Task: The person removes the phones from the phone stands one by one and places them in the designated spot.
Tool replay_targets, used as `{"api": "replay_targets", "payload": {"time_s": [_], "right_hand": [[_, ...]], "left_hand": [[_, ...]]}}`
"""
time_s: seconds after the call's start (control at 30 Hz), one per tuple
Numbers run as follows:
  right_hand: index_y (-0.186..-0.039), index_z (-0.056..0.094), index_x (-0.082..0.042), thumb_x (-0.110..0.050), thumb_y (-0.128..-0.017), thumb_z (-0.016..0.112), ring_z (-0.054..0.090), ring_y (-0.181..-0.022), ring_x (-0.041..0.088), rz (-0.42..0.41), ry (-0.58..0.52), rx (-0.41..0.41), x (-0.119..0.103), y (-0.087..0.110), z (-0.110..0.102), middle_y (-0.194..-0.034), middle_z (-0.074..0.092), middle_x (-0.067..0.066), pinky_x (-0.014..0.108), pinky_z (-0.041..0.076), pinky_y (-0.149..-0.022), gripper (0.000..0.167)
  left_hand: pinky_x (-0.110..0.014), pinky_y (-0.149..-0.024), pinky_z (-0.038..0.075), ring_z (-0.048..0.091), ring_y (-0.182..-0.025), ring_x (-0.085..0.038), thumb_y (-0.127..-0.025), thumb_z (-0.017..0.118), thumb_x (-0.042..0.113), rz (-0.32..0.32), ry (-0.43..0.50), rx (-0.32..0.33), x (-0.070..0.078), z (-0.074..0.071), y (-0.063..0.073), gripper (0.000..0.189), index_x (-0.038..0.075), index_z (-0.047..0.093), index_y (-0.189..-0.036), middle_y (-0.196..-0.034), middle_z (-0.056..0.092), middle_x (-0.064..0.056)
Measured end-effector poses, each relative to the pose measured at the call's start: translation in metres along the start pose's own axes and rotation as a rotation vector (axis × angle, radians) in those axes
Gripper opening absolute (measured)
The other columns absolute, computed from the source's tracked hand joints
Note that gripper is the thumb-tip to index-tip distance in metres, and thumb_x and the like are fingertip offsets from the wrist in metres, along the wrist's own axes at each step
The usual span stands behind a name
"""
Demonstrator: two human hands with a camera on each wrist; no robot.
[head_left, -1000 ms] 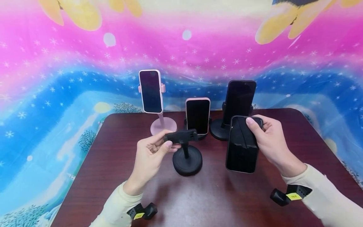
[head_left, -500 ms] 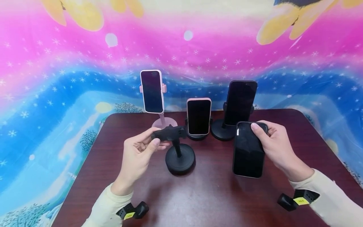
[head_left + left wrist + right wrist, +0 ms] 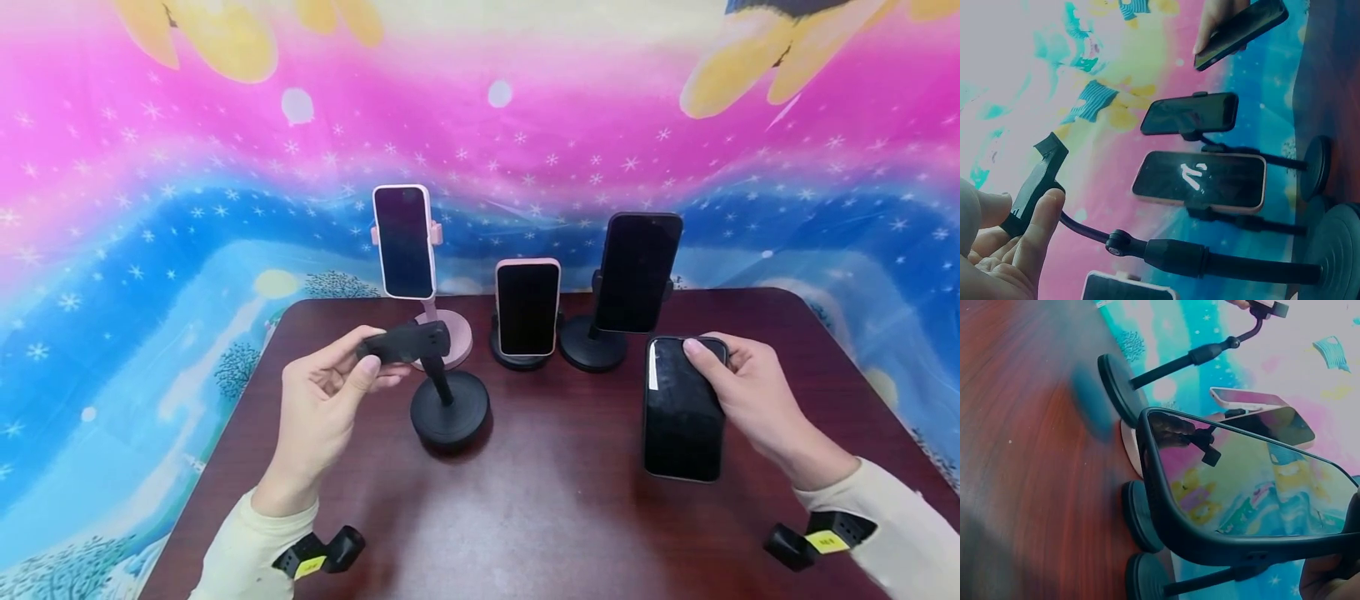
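Note:
My left hand [image 3: 318,408] pinches the clamp of a black phone stand [image 3: 448,410] between thumb and fingers. The clamp [image 3: 1038,181] has no phone in it, and its jointed stem runs down to a round base. At the right, my right hand [image 3: 761,404] grips a black-cased phone [image 3: 684,421] by its upper right edge, thumb on the screen and fingers behind. This phone is held above the table with its dark, reflective screen facing me. In the right wrist view the phone [image 3: 1254,487] hides part of the stands behind it.
On the dark red table [image 3: 525,500] stand three other phone stands along the back. They carry a white-cased phone [image 3: 405,242] on a pink stand, a pink-cased phone [image 3: 528,308] and a tall black phone [image 3: 639,271]. A patterned cloth [image 3: 480,158] hangs behind.
My left hand has moved left, taking the black stand with it. My right hand has carried the phone to the right and nearer to me. The three rear stands keep their places.

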State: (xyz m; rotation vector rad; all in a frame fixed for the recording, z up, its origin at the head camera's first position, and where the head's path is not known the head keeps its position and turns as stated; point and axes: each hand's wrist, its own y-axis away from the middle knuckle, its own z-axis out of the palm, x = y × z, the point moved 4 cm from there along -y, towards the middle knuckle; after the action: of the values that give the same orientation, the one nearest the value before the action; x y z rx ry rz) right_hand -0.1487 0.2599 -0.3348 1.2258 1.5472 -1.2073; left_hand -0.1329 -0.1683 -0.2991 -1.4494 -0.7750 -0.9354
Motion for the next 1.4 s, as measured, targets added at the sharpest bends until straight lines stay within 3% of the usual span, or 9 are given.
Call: {"api": "replay_targets", "payload": {"time_s": [0.27, 0.43, 0.6, 0.7, 0.97, 1.23, 1.4], "right_hand": [[-0.097, 0.072, -0.012, -0.015, -0.106, 0.052, 0.070, -0.058, 0.010, 0.017, 0.077, -0.009, 0.009, 0.003, -0.010, -0.070, 0.075, -0.005, 0.024, 0.056, -0.052, 0.022], [-0.098, 0.072, -0.017, -0.017, -0.107, 0.051, 0.070, -0.057, 0.009, 0.031, 0.169, -0.010, 0.014, 0.005, -0.017, -0.069, 0.074, -0.007, 0.024, 0.056, -0.051, 0.023], [-0.099, 0.072, -0.017, -0.016, -0.107, 0.050, 0.070, -0.059, 0.009, 0.062, 0.159, -0.037, 0.023, 0.008, -0.025, -0.071, 0.075, -0.006, 0.025, 0.057, -0.053, 0.023], [-0.099, 0.071, -0.015, -0.016, -0.107, 0.050, 0.071, -0.061, 0.010, 0.089, 0.127, -0.054, 0.029, 0.009, -0.029, -0.073, 0.075, -0.005, 0.025, 0.057, -0.054, 0.023], [-0.099, 0.070, -0.014, -0.022, -0.109, 0.046, 0.072, -0.064, 0.014, 0.151, 0.173, -0.085, 0.041, 0.014, -0.040, -0.075, 0.076, -0.004, 0.028, 0.058, -0.057, 0.028], [-0.097, 0.070, -0.011, -0.025, -0.110, 0.044, 0.071, -0.065, 0.017, 0.178, 0.233, -0.102, 0.052, 0.018, -0.050, -0.074, 0.076, -0.002, 0.029, 0.058, -0.058, 0.032], [-0.094, 0.068, -0.009, -0.026, -0.110, 0.044, 0.070, -0.063, 0.018, 0.189, 0.256, -0.096, 0.059, 0.020, -0.056, -0.072, 0.075, 0.000, 0.029, 0.057, -0.058, 0.034]], "left_hand": [[-0.037, -0.082, 0.063, 0.078, -0.087, -0.019, -0.099, 0.056, -0.006, -0.029, -0.020, 0.054, 0.004, -0.015, -0.001, 0.025, -0.015, 0.061, -0.122, -0.108, 0.078, -0.003], [-0.035, -0.083, 0.063, 0.078, -0.087, -0.019, -0.098, 0.055, -0.009, -0.012, -0.026, 0.081, 0.006, -0.027, -0.002, 0.027, -0.015, 0.061, -0.124, -0.111, 0.076, -0.007], [-0.033, -0.084, 0.063, 0.078, -0.088, -0.019, -0.098, 0.055, -0.009, -0.017, -0.039, 0.107, 0.006, -0.038, -0.002, 0.028, -0.014, 0.061, -0.125, -0.111, 0.075, -0.009], [-0.033, -0.083, 0.063, 0.078, -0.088, -0.019, -0.098, 0.055, -0.009, -0.017, -0.010, 0.125, 0.005, -0.044, -0.003, 0.029, -0.015, 0.060, -0.126, -0.112, 0.075, -0.009], [-0.032, -0.080, 0.063, 0.078, -0.086, -0.023, -0.098, 0.050, -0.013, 0.078, 0.176, 0.128, 0.005, -0.059, -0.012, 0.029, -0.020, 0.058, -0.125, -0.113, 0.073, -0.017], [-0.032, -0.079, 0.063, 0.077, -0.083, -0.023, -0.100, 0.048, -0.012, 0.094, 0.212, 0.172, 0.002, -0.072, -0.019, 0.027, -0.021, 0.058, -0.123, -0.106, 0.075, -0.017], [-0.031, -0.080, 0.063, 0.077, -0.083, -0.022, -0.100, 0.050, -0.008, 0.077, 0.171, 0.203, -0.001, -0.080, -0.025, 0.027, -0.020, 0.059, -0.124, -0.105, 0.077, -0.013]]}}
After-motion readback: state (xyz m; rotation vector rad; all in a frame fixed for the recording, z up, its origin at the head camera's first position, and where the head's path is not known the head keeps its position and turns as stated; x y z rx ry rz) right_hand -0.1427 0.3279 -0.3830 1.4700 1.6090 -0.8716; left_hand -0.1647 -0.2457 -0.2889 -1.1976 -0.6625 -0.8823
